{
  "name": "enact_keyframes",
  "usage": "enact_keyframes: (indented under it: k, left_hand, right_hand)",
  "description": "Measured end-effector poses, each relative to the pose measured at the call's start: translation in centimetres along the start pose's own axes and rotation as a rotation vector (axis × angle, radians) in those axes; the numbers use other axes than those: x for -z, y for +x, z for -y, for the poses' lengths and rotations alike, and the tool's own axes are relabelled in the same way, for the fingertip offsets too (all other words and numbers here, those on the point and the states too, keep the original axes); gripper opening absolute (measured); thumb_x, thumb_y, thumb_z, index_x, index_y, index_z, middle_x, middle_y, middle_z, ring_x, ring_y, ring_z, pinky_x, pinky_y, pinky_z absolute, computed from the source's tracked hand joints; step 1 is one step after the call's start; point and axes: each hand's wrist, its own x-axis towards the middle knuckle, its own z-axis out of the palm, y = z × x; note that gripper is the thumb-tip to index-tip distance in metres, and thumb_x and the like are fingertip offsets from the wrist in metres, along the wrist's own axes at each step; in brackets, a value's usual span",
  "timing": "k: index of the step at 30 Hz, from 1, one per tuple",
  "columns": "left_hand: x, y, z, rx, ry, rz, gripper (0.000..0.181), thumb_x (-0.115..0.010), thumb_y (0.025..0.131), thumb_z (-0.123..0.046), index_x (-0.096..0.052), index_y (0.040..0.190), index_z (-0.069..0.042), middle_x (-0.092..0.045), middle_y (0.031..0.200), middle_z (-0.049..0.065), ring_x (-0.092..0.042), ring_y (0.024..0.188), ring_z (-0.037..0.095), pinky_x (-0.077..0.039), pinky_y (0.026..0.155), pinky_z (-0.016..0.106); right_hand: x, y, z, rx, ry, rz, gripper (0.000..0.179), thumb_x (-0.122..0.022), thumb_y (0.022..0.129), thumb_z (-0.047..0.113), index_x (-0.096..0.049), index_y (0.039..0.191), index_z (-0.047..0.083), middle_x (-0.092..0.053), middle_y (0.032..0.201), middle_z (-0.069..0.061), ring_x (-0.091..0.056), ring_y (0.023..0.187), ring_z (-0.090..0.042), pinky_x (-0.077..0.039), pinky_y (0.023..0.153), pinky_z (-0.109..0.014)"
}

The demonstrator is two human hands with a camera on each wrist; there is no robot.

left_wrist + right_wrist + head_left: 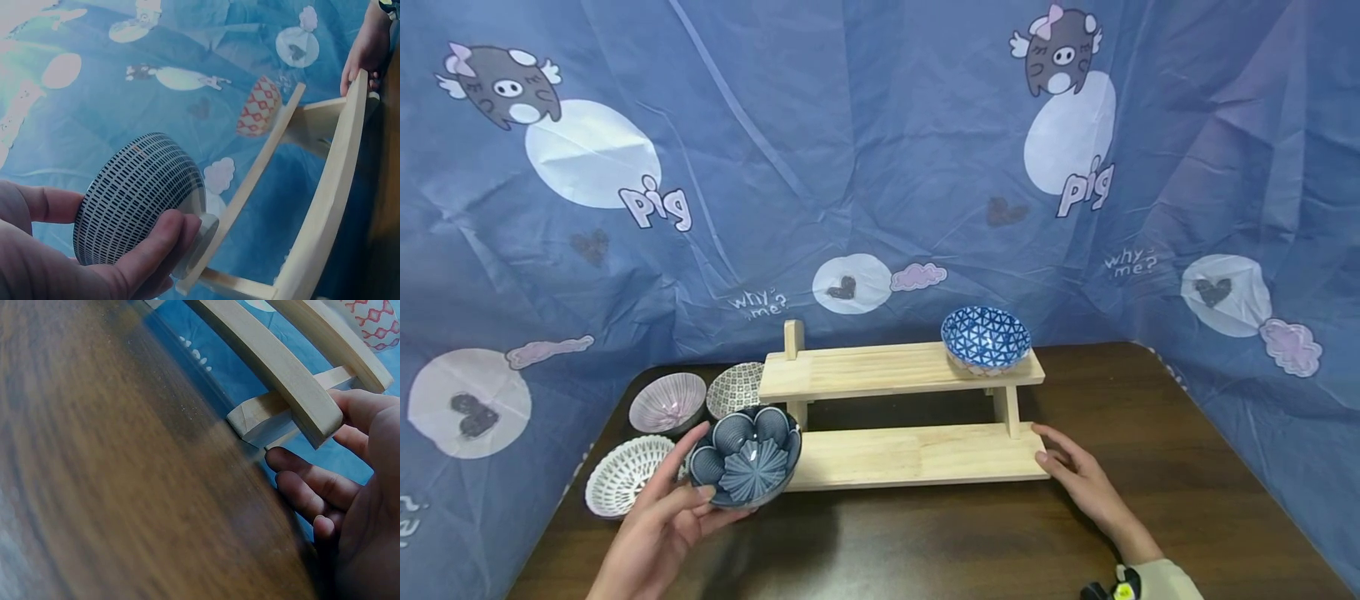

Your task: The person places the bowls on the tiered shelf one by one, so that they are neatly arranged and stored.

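Note:
My left hand (658,525) grips a dark blue bowl (755,471) with a petal pattern inside, tilted toward the head camera. Its outer wall (137,200) shows dark dashes in the left wrist view, with fingers on the wall and near the foot. The bowl hangs over the left end of a two-tier wooden rack (917,457). At the rack's right end, fingertips of my right hand (1090,492) touch the lower board; the other fingers are loosely bent below it in the right wrist view. A blue-and-white bowl (986,337) stands on the upper board's right side.
Left of the rack stand a pinkish striped bowl (667,402), a grey patterned bowl (735,390) partly hidden, and a white bowl (628,475) with a scalloped rim. Everything rests on a dark wooden table (925,542). A blue printed cloth (880,167) hangs behind it.

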Motion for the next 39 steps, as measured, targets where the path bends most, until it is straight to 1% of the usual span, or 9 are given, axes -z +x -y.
enact_keyframes:
  k: [3, 7, 10, 15, 25, 30, 34, 38, 39]
  left_hand:
    - [-0.6, 0.6, -0.1, 0.005, 0.017, -0.038, 0.073, -0.02, 0.096, 0.016, -0.036, 0.152, -0.029, -0.062, 0.131, 0.004, -0.069, 0.109, 0.019, -0.059, 0.1, 0.046]
    - [-1.3, 1.6, -0.1, -0.017, 0.029, -0.049, 0.072, -0.022, 0.096, 0.016, -0.038, 0.151, -0.028, -0.064, 0.133, 0.006, -0.07, 0.111, 0.021, -0.06, 0.098, 0.045]
    - [-1.6, 2.3, -0.1, -0.025, 0.061, -0.068, 0.071, -0.024, 0.095, 0.015, -0.038, 0.15, -0.028, -0.066, 0.132, 0.006, -0.071, 0.111, 0.022, -0.061, 0.096, 0.044]
    - [-2.4, 3.5, -0.1, 0.006, 0.097, -0.143, 0.069, -0.028, 0.095, 0.014, -0.041, 0.146, -0.03, -0.068, 0.127, 0.005, -0.073, 0.102, 0.022, -0.062, 0.092, 0.042]
    - [-3.7, 6.1, 0.2, 0.008, 0.086, -0.14, 0.067, -0.031, 0.094, 0.014, -0.043, 0.144, -0.028, -0.068, 0.127, 0.007, -0.075, 0.098, 0.02, -0.063, 0.091, 0.044]
    - [-4.3, 7.4, 0.3, 0.01, 0.084, -0.153, 0.065, -0.032, 0.094, 0.013, -0.04, 0.144, -0.027, -0.068, 0.126, 0.006, -0.075, 0.095, 0.019, -0.063, 0.09, 0.044]
    - [-4.8, 8.4, 0.4, 0.027, 0.125, -0.193, 0.064, -0.035, 0.094, 0.011, -0.035, 0.145, -0.026, -0.067, 0.125, 0.004, -0.075, 0.095, 0.019, -0.063, 0.089, 0.043]
    - [-5.3, 9.3, 0.6, 0.039, 0.158, -0.225, 0.067, -0.035, 0.093, 0.011, -0.027, 0.151, -0.021, -0.067, 0.124, 0.0, -0.075, 0.095, 0.019, -0.063, 0.089, 0.043]
    - [-5.5, 9.6, 0.7, 0.042, 0.162, -0.235, 0.067, -0.035, 0.093, 0.011, -0.026, 0.152, -0.019, -0.069, 0.119, 0.0, -0.075, 0.095, 0.018, -0.063, 0.089, 0.043]
  right_hand:
    - [-0.1, 0.0, -0.1, -0.001, 0.0, -0.006, 0.053, -0.053, 0.104, 0.032, -0.043, 0.151, 0.01, -0.042, 0.156, -0.02, -0.052, 0.104, 0.017, -0.051, 0.088, -0.016]
    - [-0.1, 0.0, -0.1, 0.006, 0.003, -0.011, 0.052, -0.054, 0.103, 0.032, -0.044, 0.15, 0.01, -0.043, 0.156, -0.019, -0.053, 0.104, 0.016, -0.051, 0.088, -0.016]
    - [0.0, 0.0, -0.1, 0.011, 0.009, -0.006, 0.052, -0.053, 0.104, 0.03, -0.043, 0.15, 0.009, -0.042, 0.156, -0.02, -0.053, 0.104, 0.016, -0.051, 0.087, -0.016]
    - [0.0, 0.0, -0.1, 0.001, 0.014, 0.0, 0.053, -0.053, 0.104, 0.03, -0.042, 0.151, 0.009, -0.041, 0.157, -0.02, -0.053, 0.104, 0.016, -0.051, 0.087, -0.016]
    - [0.0, -0.1, 0.2, -0.012, 0.015, -0.006, 0.053, -0.054, 0.103, 0.031, -0.043, 0.15, 0.01, -0.041, 0.157, -0.019, -0.052, 0.104, 0.017, -0.051, 0.088, -0.016]
    - [0.0, 0.0, 0.2, -0.009, 0.007, -0.012, 0.052, -0.054, 0.103, 0.032, -0.044, 0.15, 0.011, -0.042, 0.157, -0.019, -0.052, 0.104, 0.017, -0.05, 0.089, -0.016]
    - [0.0, 0.0, 0.1, -0.007, 0.006, -0.011, 0.053, -0.054, 0.103, 0.032, -0.044, 0.15, 0.011, -0.042, 0.157, -0.018, -0.052, 0.105, 0.017, -0.05, 0.09, -0.016]
    - [0.1, 0.0, 0.1, -0.006, 0.013, -0.012, 0.053, -0.054, 0.103, 0.031, -0.044, 0.15, 0.01, -0.042, 0.156, -0.019, -0.053, 0.104, 0.017, -0.05, 0.089, -0.016]
    - [0.1, 0.0, 0.0, -0.007, 0.013, -0.012, 0.053, -0.054, 0.103, 0.031, -0.043, 0.15, 0.01, -0.042, 0.156, -0.019, -0.053, 0.104, 0.017, -0.05, 0.089, -0.016]
